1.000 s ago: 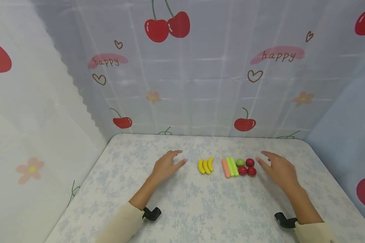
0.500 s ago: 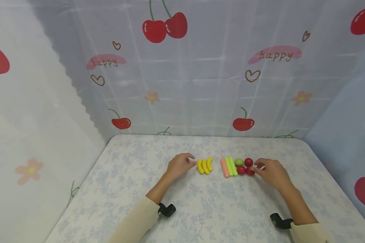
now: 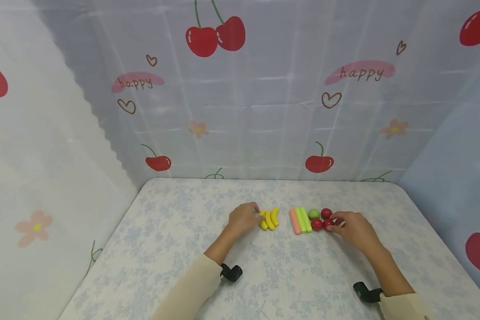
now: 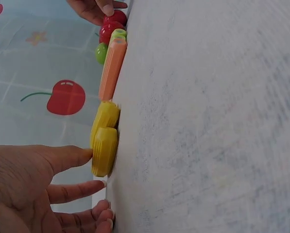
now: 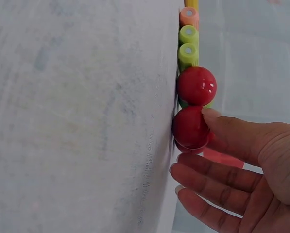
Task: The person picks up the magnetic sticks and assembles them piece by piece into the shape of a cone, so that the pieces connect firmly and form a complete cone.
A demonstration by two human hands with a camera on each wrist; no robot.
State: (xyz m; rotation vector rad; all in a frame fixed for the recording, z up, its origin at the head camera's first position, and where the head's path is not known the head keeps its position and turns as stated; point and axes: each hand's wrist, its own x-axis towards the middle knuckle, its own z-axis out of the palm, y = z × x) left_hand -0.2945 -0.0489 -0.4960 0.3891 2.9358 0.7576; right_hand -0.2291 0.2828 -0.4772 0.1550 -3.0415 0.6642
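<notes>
Leftmost yellow banana (image 3: 264, 226): on the table (image 3: 288, 275), just right of centre in the head view, long axis steep, upper left to lower right. The left hand (image 3: 242, 218) is nearer, at its left; thumb tip against it, fingers parted, no closed grip.

Lower-right red ball (image 5: 190, 127): right of centre in the head view, immediately left of the right hand (image 3: 355, 227); thumb tip at the ball, fingers spread, no closed grip.

Between the hands: two other yellow bananas (image 3: 269, 220), pink stick (image 3: 295, 222), two green sticks (image 3: 300, 220), green ball (image 3: 314, 214), two other red balls (image 3: 317, 224).
</notes>
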